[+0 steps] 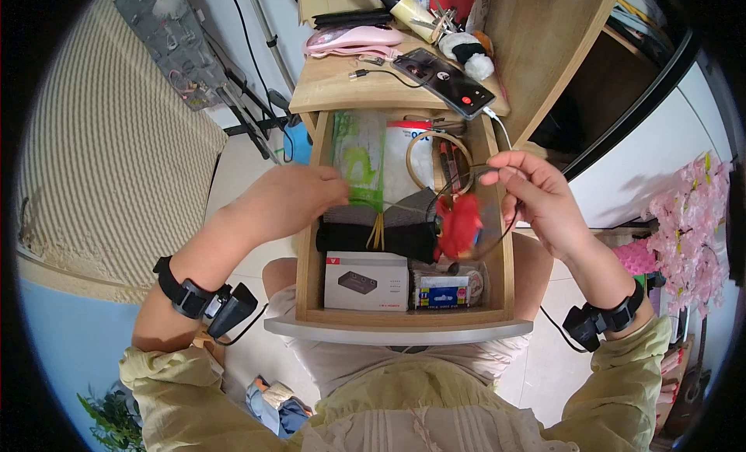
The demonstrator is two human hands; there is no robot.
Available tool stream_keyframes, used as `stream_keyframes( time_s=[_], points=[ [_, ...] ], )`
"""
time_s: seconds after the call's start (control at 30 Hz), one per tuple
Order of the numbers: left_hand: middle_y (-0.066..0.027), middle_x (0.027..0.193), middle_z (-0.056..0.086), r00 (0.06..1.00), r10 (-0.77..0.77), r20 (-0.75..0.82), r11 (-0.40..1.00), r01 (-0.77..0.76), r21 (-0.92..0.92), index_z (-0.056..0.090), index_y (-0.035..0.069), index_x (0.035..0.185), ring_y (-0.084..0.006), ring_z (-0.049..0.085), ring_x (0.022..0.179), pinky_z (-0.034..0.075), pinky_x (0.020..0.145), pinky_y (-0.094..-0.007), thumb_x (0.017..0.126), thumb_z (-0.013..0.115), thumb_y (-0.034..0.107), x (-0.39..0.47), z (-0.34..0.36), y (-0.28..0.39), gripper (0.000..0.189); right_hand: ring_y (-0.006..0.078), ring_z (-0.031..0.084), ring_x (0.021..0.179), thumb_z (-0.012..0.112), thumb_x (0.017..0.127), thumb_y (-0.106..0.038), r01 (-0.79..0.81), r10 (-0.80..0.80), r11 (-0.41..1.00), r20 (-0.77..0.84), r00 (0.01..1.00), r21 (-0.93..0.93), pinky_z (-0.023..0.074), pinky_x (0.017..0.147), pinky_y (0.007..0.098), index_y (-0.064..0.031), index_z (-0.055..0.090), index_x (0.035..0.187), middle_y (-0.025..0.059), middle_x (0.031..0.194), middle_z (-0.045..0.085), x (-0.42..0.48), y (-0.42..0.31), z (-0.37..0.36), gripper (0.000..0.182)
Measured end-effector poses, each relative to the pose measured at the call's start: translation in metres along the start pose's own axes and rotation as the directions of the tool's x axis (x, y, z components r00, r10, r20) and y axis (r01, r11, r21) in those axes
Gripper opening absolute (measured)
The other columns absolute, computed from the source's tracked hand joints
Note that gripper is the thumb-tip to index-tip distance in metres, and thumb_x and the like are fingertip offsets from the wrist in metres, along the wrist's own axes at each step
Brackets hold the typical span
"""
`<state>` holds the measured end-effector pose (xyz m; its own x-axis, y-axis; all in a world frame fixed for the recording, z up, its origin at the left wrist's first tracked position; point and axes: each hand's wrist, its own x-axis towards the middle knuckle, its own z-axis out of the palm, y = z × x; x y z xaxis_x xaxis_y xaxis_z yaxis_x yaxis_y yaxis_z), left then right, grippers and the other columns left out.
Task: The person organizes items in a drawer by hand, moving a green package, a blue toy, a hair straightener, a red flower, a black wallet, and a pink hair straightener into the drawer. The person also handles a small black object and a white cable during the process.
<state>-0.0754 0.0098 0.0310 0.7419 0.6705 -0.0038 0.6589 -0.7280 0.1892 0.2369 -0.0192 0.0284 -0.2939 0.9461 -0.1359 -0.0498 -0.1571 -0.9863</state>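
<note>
My right hand [539, 198] pinches a thin dark cord [506, 233] at the drawer's right side. A red object [460, 227], blurred by motion, hangs among the cord's loops over the drawer; its kind is unclear. At the drawer's left side, my left hand [303, 195] has its fingertips closed on a thin strand that runs towards the red object. Below the hands, the open wooden drawer [405, 318] holds a green-and-clear plastic bag [356, 154], a wooden embroidery hoop [411, 160], a black folded cloth [349, 236] and a white printed box [367, 283].
On the wooden desktop [326, 93] lie a lit smartphone [431, 73] with a white cable, a pink device [349, 39] and a small plush toy [466, 50]. The drawer front [402, 333] sits over my lap. Pink artificial blossoms [688, 230] stand at the right.
</note>
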Motion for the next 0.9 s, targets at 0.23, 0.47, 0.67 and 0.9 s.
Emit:
stream_keyframes(
  time_s=[0.23,0.47,0.67,0.9],
  points=[
    [-0.0117,0.079,0.06,0.967,-0.225,0.115,0.944,0.188,0.271,0.06,0.007,0.076,-0.0299,0.058,0.075,0.047,0.065,-0.0397,0.081,0.049,0.018,-0.005,-0.001,-0.015,0.017,0.0059,0.054,0.059,0.045,0.091,-0.014,0.23,-0.225,0.962,0.046,0.973,-0.145,0.0423,0.05,0.017,-0.0031,0.049,0.109,0.0063,0.098,0.061,-0.012,-0.013,-0.001,0.021],
    [-0.0177,0.07,0.058,0.955,-0.295,0.014,0.947,0.291,0.138,0.058,0.003,0.078,-0.0354,0.056,0.072,0.045,0.063,-0.0435,0.084,0.048,0.018,-0.007,0.0,-0.032,0.019,0.0037,0.054,0.074,0.044,0.092,-0.011,0.326,-0.326,0.915,0.041,0.944,-0.236,0.0413,0.062,0.0164,-0.0045,0.049,0.11,0.0043,0.101,0.061,-0.013,-0.011,-0.013,0.02],
    [-0.0189,0.069,0.058,0.96,-0.272,-0.061,0.959,0.276,0.069,0.055,0.003,0.085,-0.0364,0.056,0.067,0.044,0.061,-0.0448,0.083,0.05,0.017,-0.008,-0.001,-0.025,0.015,0.0075,0.054,0.085,0.046,0.09,-0.005,0.419,-0.421,0.852,0.064,0.905,-0.315,0.0436,0.075,0.0206,0.0004,0.052,0.106,0.0062,0.099,0.06,-0.01,-0.007,-0.012,0.019],
    [-0.019,0.069,0.057,0.966,-0.26,-0.003,0.965,0.26,0.028,0.055,0.002,0.086,-0.0357,0.057,0.067,0.045,0.06,-0.0435,0.082,0.051,0.016,-0.011,-0.008,-0.013,0.014,0.0128,0.059,0.086,0.048,0.085,-0.001,0.412,-0.446,0.707,0.09,0.89,-0.575,0.0452,0.078,0.0244,0.0029,0.058,0.096,0.0092,0.089,0.063,-0.013,-0.003,-0.006,0.016]
  ],
)
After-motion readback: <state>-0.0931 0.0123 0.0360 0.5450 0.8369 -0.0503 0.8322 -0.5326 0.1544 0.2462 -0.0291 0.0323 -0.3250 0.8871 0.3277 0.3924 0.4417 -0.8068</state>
